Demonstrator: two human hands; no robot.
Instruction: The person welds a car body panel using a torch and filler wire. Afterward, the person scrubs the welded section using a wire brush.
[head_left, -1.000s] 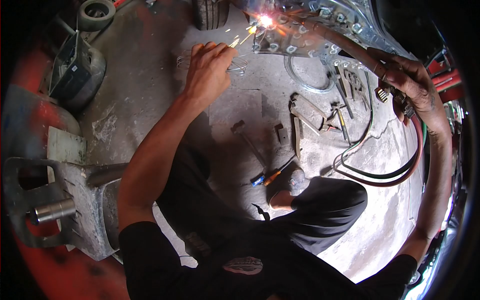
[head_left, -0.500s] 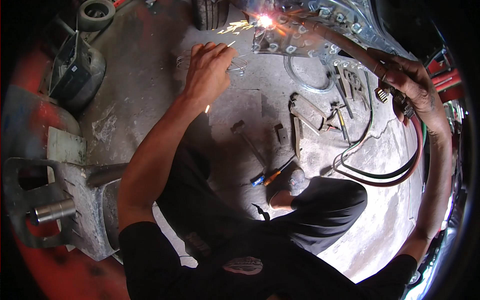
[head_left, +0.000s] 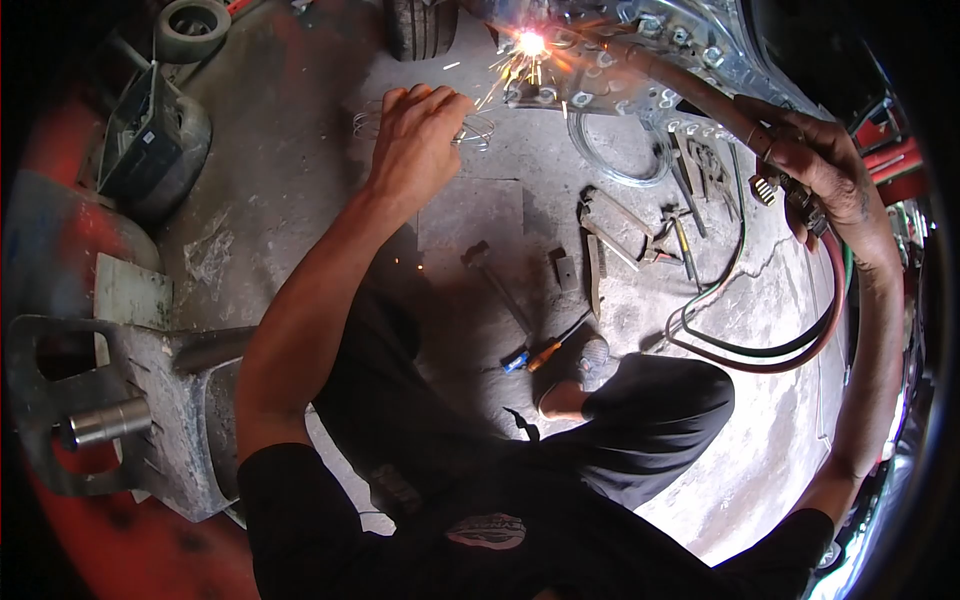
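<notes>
My right hand (head_left: pixel 825 165) is wrapped round the handle of a gas welding torch (head_left: pixel 700 92), whose long tube runs up and left. A bright glow and sparks sit at its far end, on the edge of a metal panel (head_left: pixel 585 90). My left hand (head_left: pixel 420 125) is closed on a thin coiled wire (head_left: pixel 480 133), with loops showing on both sides of the fist. The wire's end is lost near the glare. Red and green hoses (head_left: pixel 790 362) hang from the torch and loop over the floor.
On the floor lie a hammer (head_left: pixel 497 287), an orange-handled screwdriver (head_left: pixel 543 356), a hacksaw (head_left: pixel 612 228) and another wire coil (head_left: pixel 640 180). A worn plastic chair (head_left: pixel 180 400) stands left, with a black bin (head_left: pixel 145 140) beyond. A tire (head_left: pixel 420 28) is near the panel.
The sparks now fall downward and fan out below the glow, where before they flew left. Both hands, the torch and the wire stay in nearly the same place.
</notes>
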